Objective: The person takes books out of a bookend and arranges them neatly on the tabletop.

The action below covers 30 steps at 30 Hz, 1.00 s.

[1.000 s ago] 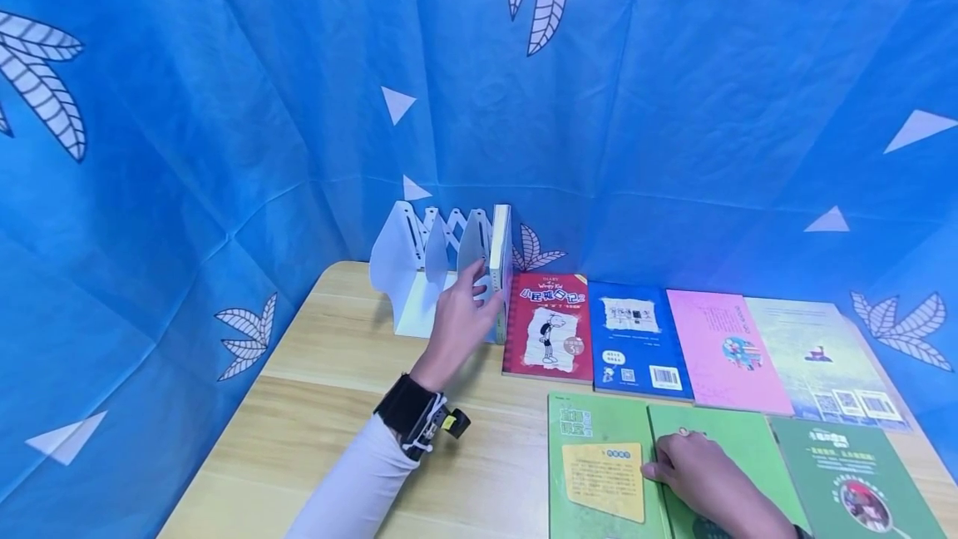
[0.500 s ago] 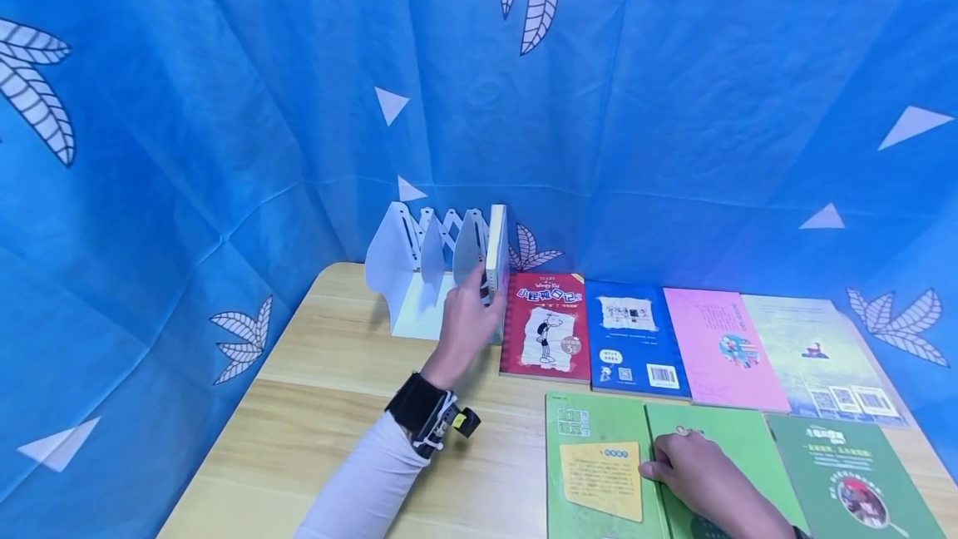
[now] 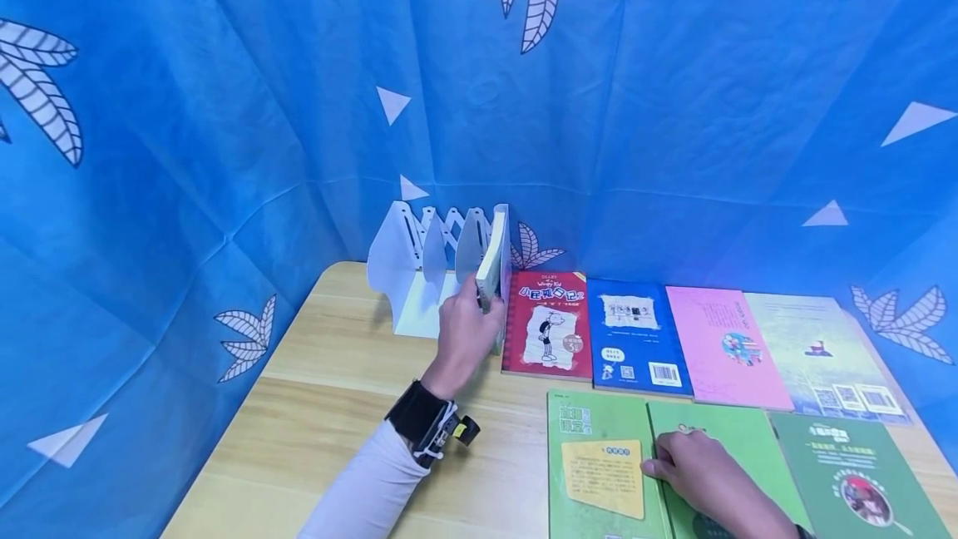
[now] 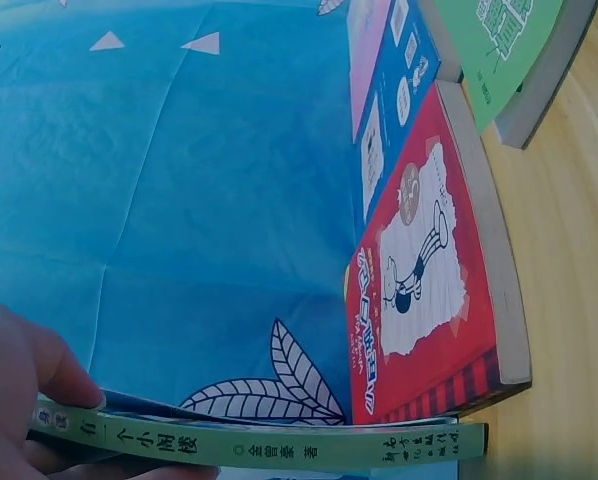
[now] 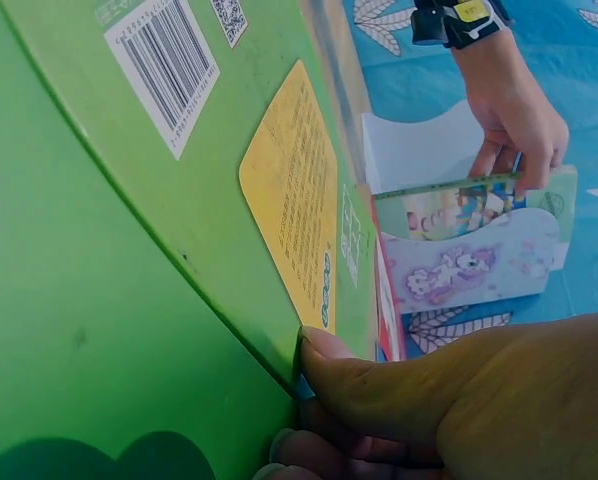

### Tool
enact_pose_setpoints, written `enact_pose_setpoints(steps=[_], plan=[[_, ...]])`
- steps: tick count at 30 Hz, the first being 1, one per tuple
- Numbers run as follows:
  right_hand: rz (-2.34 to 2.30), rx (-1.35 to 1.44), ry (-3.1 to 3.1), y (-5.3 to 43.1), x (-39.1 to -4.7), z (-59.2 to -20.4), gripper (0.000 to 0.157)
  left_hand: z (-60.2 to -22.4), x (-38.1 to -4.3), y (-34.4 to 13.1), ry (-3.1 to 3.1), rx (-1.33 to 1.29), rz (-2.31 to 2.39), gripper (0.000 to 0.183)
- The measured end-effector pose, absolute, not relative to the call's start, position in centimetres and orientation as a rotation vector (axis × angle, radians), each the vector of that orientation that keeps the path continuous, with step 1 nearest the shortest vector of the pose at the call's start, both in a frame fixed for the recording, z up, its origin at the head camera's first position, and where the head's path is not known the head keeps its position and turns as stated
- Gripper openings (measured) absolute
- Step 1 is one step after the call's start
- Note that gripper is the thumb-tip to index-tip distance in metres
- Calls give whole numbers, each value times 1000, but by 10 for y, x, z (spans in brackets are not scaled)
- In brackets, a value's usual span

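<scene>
My left hand (image 3: 466,331) holds a thin book with a green spine (image 4: 279,448) between thumb and fingers. The book leans toward me at the right end of a white expanding book rack (image 3: 419,306). In the right wrist view, the rack's end panel (image 5: 469,265) shows a pony print, and the book (image 5: 559,190) stands behind it. My right hand (image 3: 707,472) lies at the seam between a green book with a yellow panel (image 3: 602,481) and a second green book (image 3: 756,456). Its thumb touches the first book's edge; whether the curled fingers grip anything is unclear.
A red comic book (image 3: 548,327) lies right beside the rack. Past it lie a blue book (image 3: 636,339), a pink book (image 3: 726,348) and a pale yellow-blue book (image 3: 823,356). A dark green book (image 3: 861,481) lies front right. A blue curtain (image 3: 299,106) hangs behind the wooden table (image 3: 299,439).
My left hand has closed its fingers on the green-spined book and tilted its top toward me; before, the book stood upright. My right hand stays in place.
</scene>
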State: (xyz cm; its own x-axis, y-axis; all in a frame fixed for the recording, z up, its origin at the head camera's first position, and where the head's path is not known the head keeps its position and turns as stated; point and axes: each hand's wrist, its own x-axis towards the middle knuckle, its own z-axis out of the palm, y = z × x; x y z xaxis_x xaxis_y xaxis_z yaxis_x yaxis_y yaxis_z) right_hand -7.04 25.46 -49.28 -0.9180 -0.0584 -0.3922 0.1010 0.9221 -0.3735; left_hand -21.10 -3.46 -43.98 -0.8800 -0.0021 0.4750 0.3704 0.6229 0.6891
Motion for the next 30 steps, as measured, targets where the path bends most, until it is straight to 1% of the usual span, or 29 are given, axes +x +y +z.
enact_pose_setpoints(steps=[2,6,9,16,27,30], plan=[[-552,30,2681,255,-70,-493,39,-440,-211,-35,-2406,-280,-1147,33],[-553,36,2681,255,-70,-493,40,-441,-210,-38,-2402,-278,-1149,32],[-548,45,2677,255,-70,-493,37,-442,-209,-41,-2401,-264,-1159,33],[-535,75,2666,253,-71,-490,28,-444,-205,-54,-2370,-242,-1131,25],[-642,81,2791,247,-70,-474,24,-441,-188,-75,-2348,-229,-1192,36],[-692,59,2828,245,-71,-468,22,-438,-182,-80,-2340,-236,-1199,36]])
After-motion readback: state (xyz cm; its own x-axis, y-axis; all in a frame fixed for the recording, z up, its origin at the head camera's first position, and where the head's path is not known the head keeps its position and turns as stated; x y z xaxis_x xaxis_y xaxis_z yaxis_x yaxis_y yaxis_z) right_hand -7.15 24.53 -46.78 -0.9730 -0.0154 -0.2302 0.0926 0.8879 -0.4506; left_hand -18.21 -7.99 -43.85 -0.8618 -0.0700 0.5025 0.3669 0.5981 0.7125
